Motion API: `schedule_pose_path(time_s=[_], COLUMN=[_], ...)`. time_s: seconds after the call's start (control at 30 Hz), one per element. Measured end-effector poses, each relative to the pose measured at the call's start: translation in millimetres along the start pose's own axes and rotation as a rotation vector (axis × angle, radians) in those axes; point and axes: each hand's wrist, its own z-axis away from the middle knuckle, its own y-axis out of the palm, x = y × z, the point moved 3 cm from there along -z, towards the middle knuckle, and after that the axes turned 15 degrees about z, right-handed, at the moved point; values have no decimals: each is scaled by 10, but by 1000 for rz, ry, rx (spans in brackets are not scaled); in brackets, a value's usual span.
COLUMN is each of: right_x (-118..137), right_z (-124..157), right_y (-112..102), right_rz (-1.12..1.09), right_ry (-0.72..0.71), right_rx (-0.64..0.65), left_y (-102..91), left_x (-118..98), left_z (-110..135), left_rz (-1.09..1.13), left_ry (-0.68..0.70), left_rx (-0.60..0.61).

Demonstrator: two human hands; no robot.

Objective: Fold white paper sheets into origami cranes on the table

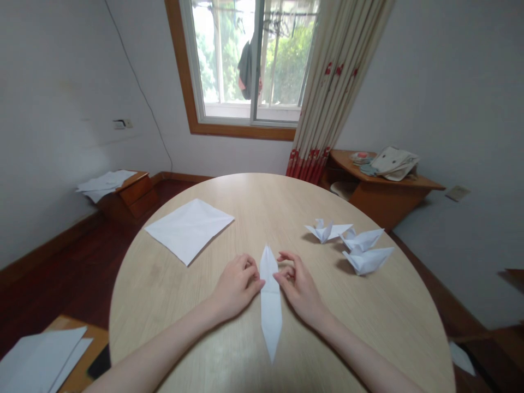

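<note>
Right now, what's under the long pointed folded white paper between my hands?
Only the round light wooden table shows around the long pointed folded white paper, which lies flat on it. Your left hand and right hand touch its edges. The strip it covers is hidden.

Beyond the folded paper (271,311) the table (262,199) lies open; flat sheet (189,229) blocks left, 3 paper cranes (362,239) right.

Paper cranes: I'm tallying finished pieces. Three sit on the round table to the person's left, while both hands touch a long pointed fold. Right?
Not quite. The head view shows the three paper cranes on the person's right, not left. The rest stands: they sit on the round table, and the left hand and right hand touch the long pointed fold.
</note>
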Motion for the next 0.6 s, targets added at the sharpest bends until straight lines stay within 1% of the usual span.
schedule_pose_path(time_s=[0.13,0.23,0.33,0.47,0.6], right_x=[21,24,-2,-21,-7], right_z=[2,1,-2,-7,-12], right_y=[29,27,20,12,3], right_rz=[50,114,197,270,296], right_ry=[-19,-54,-55,-88,-131], right_rx=[89,82,72,63,23], left_y=[19,31,35,22,11], left_x=[43,64,66,61,57], left_z=[-2,-2,0,0,-2], left_rz=[-101,-150,-180,-135,-3], left_ry=[8,5,18,17,58], left_rx=[-3,5,0,-29,-51])
